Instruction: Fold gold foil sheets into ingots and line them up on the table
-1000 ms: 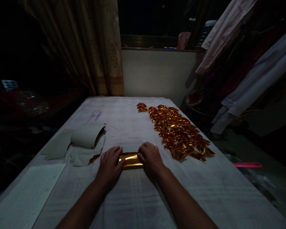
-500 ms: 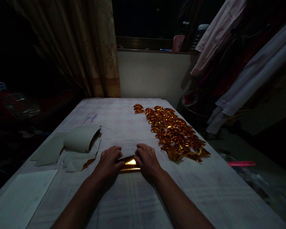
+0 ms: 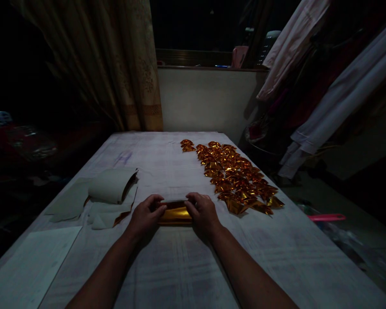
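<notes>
Gold foil sheet [image 3: 175, 213] lies folded into a narrow band on the cloth-covered bench [image 3: 180, 266], near its front edge and between the two hands. The bench runs away from the foil toward a pale wall and a curtain. Beyond the foil and to its right, a long heap of folded gold pieces [image 3: 234, 176] stretches toward the bench's far end. Left of the foil lie curled grey paper sheets [image 3: 111, 186], and nearer the front on that side is a flat white sheet [image 3: 28, 266].

The left hand [image 3: 144, 216] holds the foil's left end and the right hand [image 3: 204, 214] its right end. The fingers [image 3: 156, 201] of each hand curl over the far edge and pinch it, lifting that edge slightly.

By the look of it, a lengthwise fold is half made. Going on calls for both ends kept level and the edge laid squarely, then pressed flat into a crease.
</notes>
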A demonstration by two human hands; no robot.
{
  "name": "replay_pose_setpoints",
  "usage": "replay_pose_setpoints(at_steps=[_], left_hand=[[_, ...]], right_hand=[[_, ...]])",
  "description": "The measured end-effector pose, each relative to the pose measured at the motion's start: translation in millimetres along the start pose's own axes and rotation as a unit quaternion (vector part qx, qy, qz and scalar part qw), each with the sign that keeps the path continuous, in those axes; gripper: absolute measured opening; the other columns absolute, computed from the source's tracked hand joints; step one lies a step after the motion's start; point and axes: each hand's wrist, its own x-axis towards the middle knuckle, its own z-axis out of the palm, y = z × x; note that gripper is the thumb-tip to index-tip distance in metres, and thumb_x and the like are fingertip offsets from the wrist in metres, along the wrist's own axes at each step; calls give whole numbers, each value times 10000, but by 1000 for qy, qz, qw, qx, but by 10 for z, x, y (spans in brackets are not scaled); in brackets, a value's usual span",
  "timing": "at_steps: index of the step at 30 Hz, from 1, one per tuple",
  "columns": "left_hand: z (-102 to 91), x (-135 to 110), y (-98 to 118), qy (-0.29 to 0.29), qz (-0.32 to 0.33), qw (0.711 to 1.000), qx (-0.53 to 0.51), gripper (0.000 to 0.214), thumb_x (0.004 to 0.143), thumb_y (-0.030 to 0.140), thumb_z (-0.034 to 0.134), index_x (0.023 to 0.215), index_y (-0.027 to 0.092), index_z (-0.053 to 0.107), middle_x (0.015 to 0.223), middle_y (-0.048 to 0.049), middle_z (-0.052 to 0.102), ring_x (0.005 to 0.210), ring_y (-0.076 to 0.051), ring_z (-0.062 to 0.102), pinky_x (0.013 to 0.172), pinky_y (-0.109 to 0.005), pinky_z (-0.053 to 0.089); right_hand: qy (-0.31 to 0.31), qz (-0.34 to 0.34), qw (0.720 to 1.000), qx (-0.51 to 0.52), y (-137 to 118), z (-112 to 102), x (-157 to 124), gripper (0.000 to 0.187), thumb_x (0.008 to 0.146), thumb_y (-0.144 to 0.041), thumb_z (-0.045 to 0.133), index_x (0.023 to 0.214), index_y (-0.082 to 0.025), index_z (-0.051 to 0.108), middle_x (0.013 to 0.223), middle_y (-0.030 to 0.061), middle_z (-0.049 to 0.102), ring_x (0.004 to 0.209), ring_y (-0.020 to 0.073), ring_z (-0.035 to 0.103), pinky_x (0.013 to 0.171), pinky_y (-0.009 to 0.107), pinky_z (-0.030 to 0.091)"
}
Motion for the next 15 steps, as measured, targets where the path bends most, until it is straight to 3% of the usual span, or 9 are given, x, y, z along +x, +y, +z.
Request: replay_pose_setpoints(at_steps=[8,15], left_hand=[[21,26,-39,6,-6,999,-33,398,692,485,700,960,190,695,747,-18,717,694,-194,671,649,-305,514],[22,14,-12,4,5,1000,-31,306,700,502,694,731,200,661,688,-5,677,674,-179,631,641,-288,496]], right_hand=[[11,12,1000,18,22,3,4,128,892,-256,650,993,-256,728,864,17,771,816,191,697,824,294,479],[11,2,999,35,36,12,-1,166,908,-256,620,1020,-255,743,916,31,777,854,195,704,842,306,502]])
